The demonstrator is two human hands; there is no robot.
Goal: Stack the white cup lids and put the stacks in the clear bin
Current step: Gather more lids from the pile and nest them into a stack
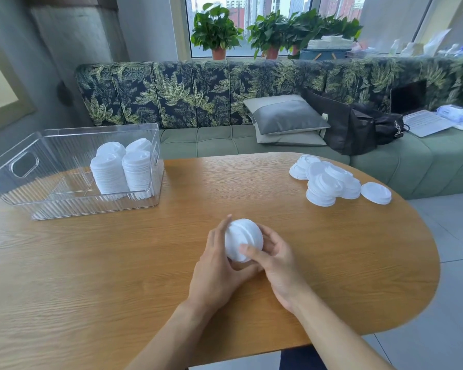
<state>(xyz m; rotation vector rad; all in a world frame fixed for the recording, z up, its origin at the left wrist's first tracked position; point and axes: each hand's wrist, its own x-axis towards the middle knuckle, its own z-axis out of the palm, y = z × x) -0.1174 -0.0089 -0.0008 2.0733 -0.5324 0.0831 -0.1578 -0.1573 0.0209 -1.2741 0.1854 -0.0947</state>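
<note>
A short stack of white cup lids [243, 237] is held over the middle of the wooden table [91, 263]. My left hand [217, 265] cups the stack from the left and below, index finger stretched up along its side. My right hand [274, 259] grips it from the right, thumb across the front. A pile of loose white lids [329, 181] lies at the table's far right, with one single lid [376, 193] beside it. The clear bin [19, 193] stands at the far left and holds several tall lid stacks [123, 169] at its right end.
A green sofa with leaf-print back [198, 92] runs behind the table, carrying grey cushions [286, 116] and a black bag [358, 126]. Potted plants [217, 30] stand on the window sill. The table's rounded right edge drops to a tiled floor [452, 236].
</note>
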